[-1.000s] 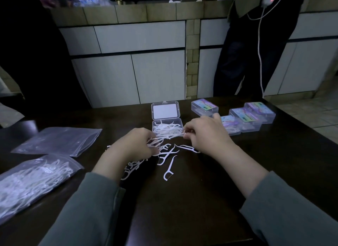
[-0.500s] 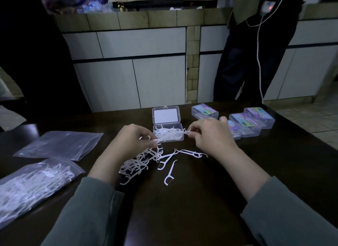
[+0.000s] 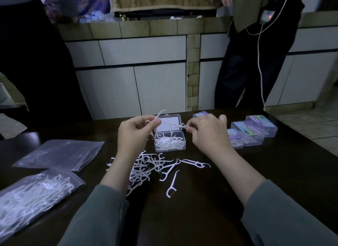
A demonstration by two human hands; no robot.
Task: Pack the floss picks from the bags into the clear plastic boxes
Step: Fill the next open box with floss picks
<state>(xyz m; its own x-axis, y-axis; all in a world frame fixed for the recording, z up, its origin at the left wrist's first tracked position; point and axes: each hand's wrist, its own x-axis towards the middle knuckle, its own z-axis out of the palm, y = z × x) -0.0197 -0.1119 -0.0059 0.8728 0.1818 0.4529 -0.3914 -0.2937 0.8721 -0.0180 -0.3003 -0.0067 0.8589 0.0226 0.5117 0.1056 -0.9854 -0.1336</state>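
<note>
Both hands pinching picks above the open box

We've got the left hand [image 3: 136,134] and right hand [image 3: 206,131] each nipping a pick over the box [image 3: 170,141]; tangled picks could snag and spill onto the pile [image 3: 146,167].

Home kitchen: tiled counter [image 3: 139,27] over white cabinet doors [image 3: 131,88].

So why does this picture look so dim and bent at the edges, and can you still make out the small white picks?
Head view: the light is dim and bluish, and the dark table swallows detail. The wide lens bows the counter and cabinets. The loose floss picks stand out white, but those pinched by the left hand and the right hand are slightly soft.
</note>
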